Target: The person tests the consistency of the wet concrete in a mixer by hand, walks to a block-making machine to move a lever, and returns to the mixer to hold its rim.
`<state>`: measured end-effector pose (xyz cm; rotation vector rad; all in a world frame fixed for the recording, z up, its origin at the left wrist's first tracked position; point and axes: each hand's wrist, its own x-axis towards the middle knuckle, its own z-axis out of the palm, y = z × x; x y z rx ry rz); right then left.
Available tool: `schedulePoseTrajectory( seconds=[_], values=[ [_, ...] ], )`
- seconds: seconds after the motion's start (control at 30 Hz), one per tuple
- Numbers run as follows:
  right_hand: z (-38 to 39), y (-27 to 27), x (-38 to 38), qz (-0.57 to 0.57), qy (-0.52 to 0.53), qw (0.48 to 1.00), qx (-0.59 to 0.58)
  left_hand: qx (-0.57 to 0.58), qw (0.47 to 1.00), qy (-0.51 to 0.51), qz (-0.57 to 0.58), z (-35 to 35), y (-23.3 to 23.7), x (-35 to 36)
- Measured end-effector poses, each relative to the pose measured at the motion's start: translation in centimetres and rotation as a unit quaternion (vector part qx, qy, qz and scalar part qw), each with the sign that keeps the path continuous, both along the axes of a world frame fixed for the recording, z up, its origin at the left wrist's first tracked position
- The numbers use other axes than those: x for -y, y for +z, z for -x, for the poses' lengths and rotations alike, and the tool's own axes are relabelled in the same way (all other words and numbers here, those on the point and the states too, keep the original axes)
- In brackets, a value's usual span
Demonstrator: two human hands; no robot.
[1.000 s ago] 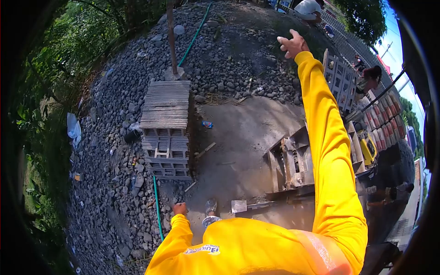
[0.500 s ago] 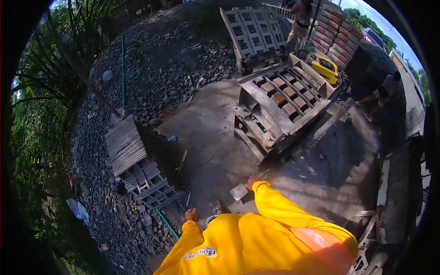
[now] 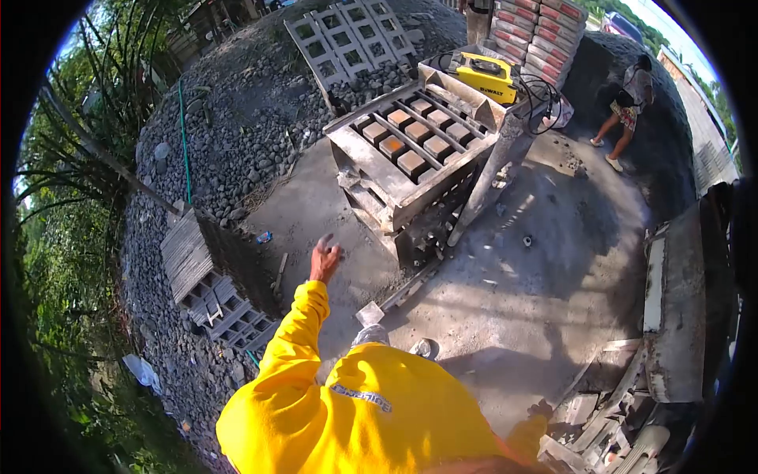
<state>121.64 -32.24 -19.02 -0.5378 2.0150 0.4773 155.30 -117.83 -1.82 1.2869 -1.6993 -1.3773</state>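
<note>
My left hand (image 3: 324,259) reaches forward over the concrete floor, in front of the block-moulding machine (image 3: 371,162). Its fingers are loosely apart and hold nothing. Low on the right, my right hand (image 3: 541,410) hangs in shade near a pile of scrap boards and metal (image 3: 588,411). Its fingers look spread, with nothing visible in them. A small pale square piece (image 3: 369,314) lies by my shoe, away from both hands. Several square blocks (image 3: 411,163) show between the bars on top of the machine.
A yellow DeWalt machine (image 3: 485,77) with black cables sits behind the moulding machine. Stacked hollow blocks (image 3: 229,312) stand left, pallet-like frames (image 3: 347,39) behind, bags (image 3: 545,35) at the back. Another person (image 3: 624,103) bends at the right. Gravel (image 3: 260,118) borders the concrete.
My view and body have turned rightward. My left hand has risen and stretched forward; my right hand has drawn back from beside the pale square piece to the lower right.
</note>
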Motion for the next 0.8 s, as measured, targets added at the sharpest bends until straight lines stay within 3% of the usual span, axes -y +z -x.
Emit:
schedulePoseTrajectory(
  seconds=[0.03,0.07,0.1,0.13,0.2,0.23,0.3,0.33,0.37,0.4,0.47,0.57,0.6,0.63,0.67,0.73,0.77,0.8],
  values=[
    [0.4,-2.2,1.9,0.064,-0.203,0.977,0.03,-0.051,0.998,-0.016,0.014,3.9,6.8,1.9],
    [-1.3,-4.0,3.8,0.12,-0.401,0.906,0.06,-0.068,0.995,-0.046,0.064,7.1,13.3,4.2],
    [-4.7,-4.9,5.0,0.167,-0.582,0.79,0.095,-0.087,0.982,-0.05,0.159,9.9,18.2,7.1],
    [-8.3,-5.6,6.2,0.199,-0.738,0.636,0.106,-0.122,0.977,-0.046,0.171,12.3,25.3,7.9],
    [-14.3,-2.2,12.7,0.184,-0.658,0.73,0.03,-0.201,0.95,-0.051,0.232,15.9,34.7,10.5],
    [-16.4,-1.6,14.6,0.189,-0.637,0.747,0.026,-0.21,0.946,-0.072,0.238,17.5,37.3,14.1],
    [-19.1,-1.8,16.1,0.205,-0.618,0.756,0.062,-0.242,0.925,-0.047,0.289,20.1,41.1,13.4],
    [-20.1,-2.1,16.6,0.207,-0.619,0.754,0.076,-0.279,0.914,-0.11,0.273,21.2,41.5,13.3],
    [-20.7,-2.4,16.9,0.209,-0.628,0.744,0.087,-0.241,0.922,-0.098,0.287,22.9,41.2,12.7],
    [-21.4,-2.6,16.9,0.207,-0.644,0.73,0.094,-0.27,0.929,-0.131,0.218,24.6,40.8,10.9],
    [-22.6,-4.1,17.2,0.201,-0.692,0.686,0.099,-0.273,0.94,-0.127,0.161,29.2,37.2,5.8],
    [-22.0,-7.0,17.2,0.192,-0.768,0.602,0.1,-0.206,0.948,-0.229,0.083,35.3,26.4,-3.7],
    [-21.0,-7.8,16.7,0.197,-0.791,0.573,0.09,-0.139,0.948,-0.286,0.032,37.1,21.5,-5.7],
    [-18.9,-4.7,16.8,0.22,-0.787,0.572,0.062,-0.109,0.944,-0.312,-0.012,38.8,16.3,-8.7],
    [-17.5,-6.7,16.6,0.239,-0.839,0.489,0.027,-0.083,0.929,-0.359,-0.041,40.4,8.5,-9.1],
    [-12.6,-7.8,15.6,0.23,-0.764,0.602,-0.005,0.001,0.897,-0.443,0.0,41.7,-1.3,-13.7],
    [-9.8,-4.8,16.4,0.245,-0.771,0.587,-0.037,0.026,0.873,-0.474,0.113,42.2,-9.4,-14.0],
    [-7.0,-1.3,17.4,0.261,-0.775,0.571,-0.069,0.1,0.88,-0.464,-0.013,41.8,-9.9,-16.7]
  ],
)
